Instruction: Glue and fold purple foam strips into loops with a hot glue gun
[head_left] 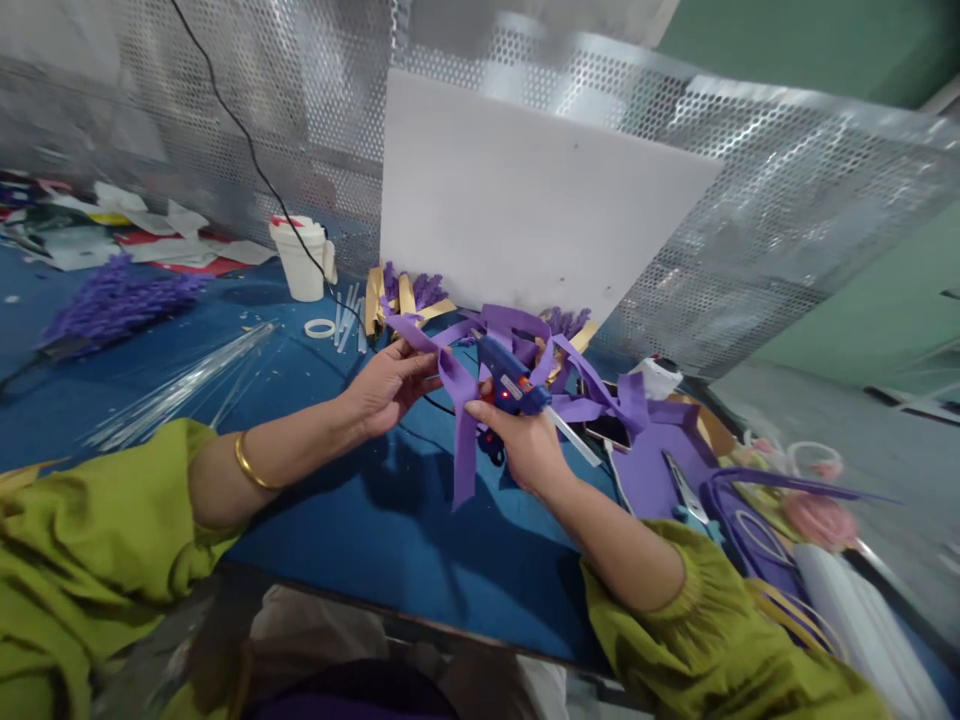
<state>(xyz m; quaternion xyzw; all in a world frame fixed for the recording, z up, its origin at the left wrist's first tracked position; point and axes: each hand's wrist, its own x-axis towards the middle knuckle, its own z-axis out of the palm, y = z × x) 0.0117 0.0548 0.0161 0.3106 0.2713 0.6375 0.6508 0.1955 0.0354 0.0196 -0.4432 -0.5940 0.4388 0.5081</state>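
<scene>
In my right hand [529, 445] is a blue glue gun [506, 375], a small red light glowing on its side and a pale glue stick [574, 437] poking out of its back. My left hand [394, 385] pinches a purple ribbon [465, 440], whose loose tail hangs down in front of the right fingers. The right thumb seems to touch that ribbon too. More purple ribbon [517, 320] loops behind the gun and runs off to the right. Part of the left fingers is hidden behind the ribbon.
A white cup [300, 265], a tape roll [320, 328] and glue sticks [346, 318] stand behind my left hand. Lavender-like flowers [120, 305] lie at left. Scissors [686, 490] rest at right on purple material. A white board [525, 200] leans at the back; a black cord [240, 120] hangs down.
</scene>
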